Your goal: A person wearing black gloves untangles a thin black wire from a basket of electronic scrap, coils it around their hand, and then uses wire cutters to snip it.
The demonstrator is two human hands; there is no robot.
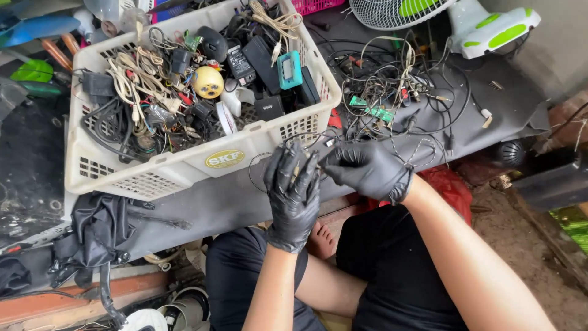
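Observation:
Both my hands wear black gloves and meet in front of a white plastic basket (184,167). My left hand (294,196) is upright with fingers curled around a thin black wire (260,160) that loops toward the basket. My right hand (367,168) pinches the same wire's end, a small connector, near my left fingertips. The basket is full of black power adapters, coiled cables, a yellow round part (208,81) and a teal device (289,68).
A tangle of loose wires and small green circuit boards (392,86) lies on the dark sheet right of the basket. A white and green fan (471,21) stands at the back right. Crumpled black fabric (101,230) hangs at the left. My crossed legs are below.

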